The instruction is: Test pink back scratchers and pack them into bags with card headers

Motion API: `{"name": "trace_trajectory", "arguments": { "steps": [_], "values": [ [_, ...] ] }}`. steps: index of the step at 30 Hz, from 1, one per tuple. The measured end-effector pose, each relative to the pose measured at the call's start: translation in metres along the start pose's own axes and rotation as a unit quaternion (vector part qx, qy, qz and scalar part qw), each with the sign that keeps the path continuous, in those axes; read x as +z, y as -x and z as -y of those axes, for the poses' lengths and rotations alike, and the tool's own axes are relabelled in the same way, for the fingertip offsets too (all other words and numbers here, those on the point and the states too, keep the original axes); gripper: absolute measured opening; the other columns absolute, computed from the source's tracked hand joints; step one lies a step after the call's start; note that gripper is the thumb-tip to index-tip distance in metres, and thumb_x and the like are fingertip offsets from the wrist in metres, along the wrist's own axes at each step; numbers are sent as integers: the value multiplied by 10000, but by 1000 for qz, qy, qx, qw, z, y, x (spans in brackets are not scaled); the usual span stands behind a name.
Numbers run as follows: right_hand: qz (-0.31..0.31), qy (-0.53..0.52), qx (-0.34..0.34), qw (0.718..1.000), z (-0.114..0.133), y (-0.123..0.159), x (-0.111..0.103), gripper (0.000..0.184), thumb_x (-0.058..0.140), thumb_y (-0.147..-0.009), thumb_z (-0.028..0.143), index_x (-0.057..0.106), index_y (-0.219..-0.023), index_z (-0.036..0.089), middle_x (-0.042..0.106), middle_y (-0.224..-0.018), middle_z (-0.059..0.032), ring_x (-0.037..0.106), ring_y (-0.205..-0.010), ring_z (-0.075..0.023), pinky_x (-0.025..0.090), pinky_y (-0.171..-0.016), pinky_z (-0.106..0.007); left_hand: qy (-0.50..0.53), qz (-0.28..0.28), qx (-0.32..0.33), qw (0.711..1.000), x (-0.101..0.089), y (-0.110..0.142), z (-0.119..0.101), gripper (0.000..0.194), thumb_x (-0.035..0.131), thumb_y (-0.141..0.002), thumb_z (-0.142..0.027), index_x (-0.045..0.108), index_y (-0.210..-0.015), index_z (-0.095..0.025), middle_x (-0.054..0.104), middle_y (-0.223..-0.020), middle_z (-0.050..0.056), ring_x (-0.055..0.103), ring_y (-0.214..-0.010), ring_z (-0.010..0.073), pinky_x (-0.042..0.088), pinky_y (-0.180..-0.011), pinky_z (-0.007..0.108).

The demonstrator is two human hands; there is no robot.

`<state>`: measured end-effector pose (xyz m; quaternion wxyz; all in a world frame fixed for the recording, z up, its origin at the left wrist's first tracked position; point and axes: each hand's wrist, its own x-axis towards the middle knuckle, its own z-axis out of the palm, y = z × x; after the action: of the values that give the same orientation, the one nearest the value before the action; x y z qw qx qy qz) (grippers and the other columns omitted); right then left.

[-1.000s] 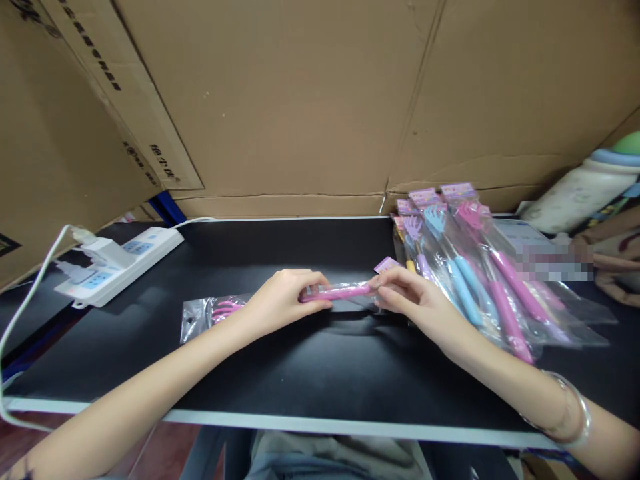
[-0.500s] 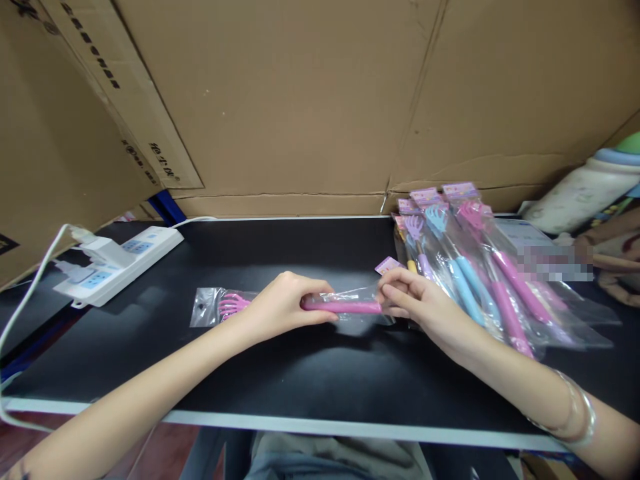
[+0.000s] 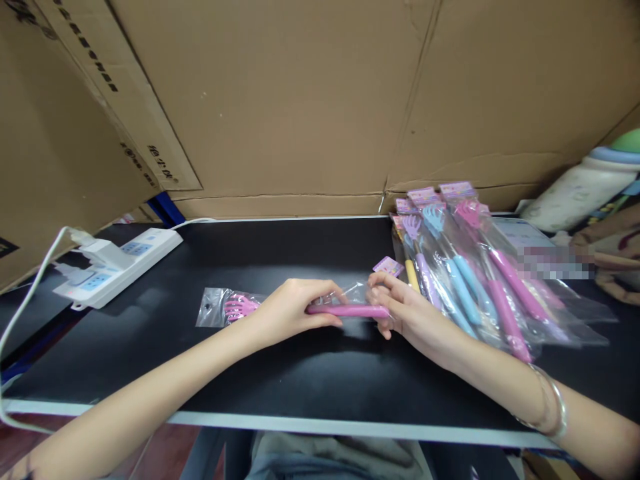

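Note:
A pink back scratcher lies across the black table inside a clear plastic bag, its claw head at the left end. My left hand is closed over the middle of the bagged scratcher. My right hand pinches the handle end and the open mouth of the bag. A small pink card label lies just behind my right fingers.
A pile of bagged back scratchers in pink, blue and purple lies at the right. A white power strip with plugs sits at the left. Cardboard walls the back and left. A bottle lies far right.
The bagged scratcher has slid to the right and settled flat on the table. Both hands shifted right with it, and the right hand's fingers closed lower over the handle end.

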<state>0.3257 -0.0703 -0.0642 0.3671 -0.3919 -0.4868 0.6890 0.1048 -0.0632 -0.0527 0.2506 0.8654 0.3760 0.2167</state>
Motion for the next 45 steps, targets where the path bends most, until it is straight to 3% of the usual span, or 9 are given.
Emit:
{"name": "trace_trajectory", "arguments": {
  "steps": [6, 10, 18, 26, 32, 39, 45],
  "values": [
    [15, -63, -14, 998, -4, -4, 2, 358, 662, -759, 426, 412, -911, 221, 370, -592, 97, 324, -437, -30, 295, -404, -174, 12, -20, -11, 1000, 5, -1, -1, 266, 644, -786, -366, 595, -996, -209, 580, -749, -34, 468, -581, 82, 361, -561, 181],
    [33, -77, -8, 996, -4, -5, 4, 367, 675, -747, 425, 404, -891, 225, 375, -604, 98, 303, -436, -29, 279, -404, -174, 18, -29, -11, 999, 6, -1, -2, 390, 660, -771, -390, 541, -1110, -239, 560, -772, -43, 475, -581, 77, 373, -577, 179],
    [94, 20, -1, 995, -2, -4, 2, 321, 585, -814, 476, 445, -790, 188, 386, -622, 72, 363, -479, -37, 308, -440, -184, 53, -9, 16, 998, 2, -1, -5, 436, 681, -756, -385, 543, -1150, -258, 553, -731, -49, 492, -607, 81, 353, -565, 168],
    [85, 126, -8, 988, 4, -2, 1, 381, 595, -771, 545, 471, -793, 185, 430, -554, 74, 397, -456, -48, 326, -443, -186, 49, 6, 30, 998, -2, 1, -7, 404, 664, -767, -408, 582, -1125, -240, 567, -700, -40, 469, -585, 81, 342, -562, 170],
    [101, 176, -25, 979, 7, -1, 1, 340, 606, -783, 490, 449, -859, 198, 450, -629, 62, 399, -521, -56, 327, -468, -183, 39, 13, 47, 998, 0, 1, -2, 370, 656, -778, -397, 611, -1111, -244, 638, -824, -11, 527, -669, 101, 372, -631, 183],
    [7, 282, -155, 947, 12, 4, -4, 193, 469, -890, 413, 500, -891, 222, 466, -759, 21, 446, -613, -87, 386, -549, -213, 37, -8, 57, 998, -3, -1, -2, 207, 607, -829, -301, 652, -1017, -227, 652, -876, -3, 546, -706, 103, 376, -633, 181],
    [-56, 358, -236, 902, 17, 11, -5, 267, 359, -939, 395, 541, -857, 218, 517, -770, 0, 506, -683, -112, 413, -626, -241, 44, -41, 25, 998, -5, -2, -2, 230, 604, -823, -307, 641, -1030, -214, 671, -963, 11, 589, -818, 140, 401, -688, 201]
  ]
}}
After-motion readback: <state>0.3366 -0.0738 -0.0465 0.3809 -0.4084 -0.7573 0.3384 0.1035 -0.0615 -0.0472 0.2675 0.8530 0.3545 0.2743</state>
